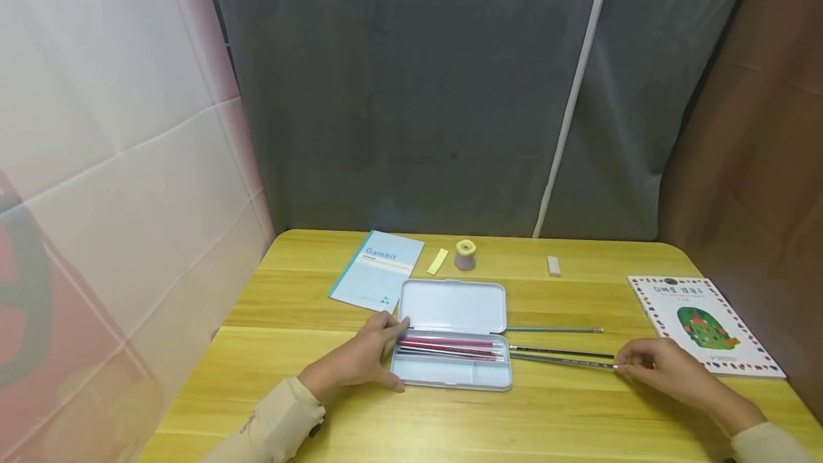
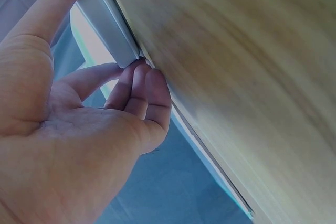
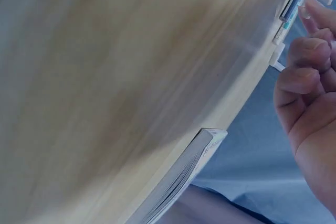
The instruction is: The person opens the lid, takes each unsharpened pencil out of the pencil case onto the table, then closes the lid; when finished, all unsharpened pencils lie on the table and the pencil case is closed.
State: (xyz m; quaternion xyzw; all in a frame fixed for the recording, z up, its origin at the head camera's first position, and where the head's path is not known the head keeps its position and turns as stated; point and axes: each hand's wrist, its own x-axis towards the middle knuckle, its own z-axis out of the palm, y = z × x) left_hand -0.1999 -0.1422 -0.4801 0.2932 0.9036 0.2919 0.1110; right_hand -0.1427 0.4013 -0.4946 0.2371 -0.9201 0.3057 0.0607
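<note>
A white pencil case (image 1: 450, 379) lies with its lid (image 1: 453, 306) folded back. Several pencils (image 1: 444, 342), red and dark, lie in its longer compartment. My left hand (image 1: 360, 356) grips the left end of the case, thumb at the near corner; in the left wrist view, fingers curl against the case's edge (image 2: 107, 24). To the right, my right hand (image 1: 662, 370) pinches the tip of a dark pencil (image 1: 566, 361), whose other end meets the case's right side. Just beyond it lie another dark pencil (image 1: 566, 352) and a greenish pencil (image 1: 556, 330).
Behind the case are a light-blue notebook (image 1: 379, 270), a yellow strip (image 1: 438, 261), a small yellow-topped spool-shaped item (image 1: 465, 256) and a white eraser (image 1: 554, 266). A picture-covered book (image 1: 707, 327) lies right, close behind my right hand. A dark curtain (image 1: 411, 91) hangs behind the table.
</note>
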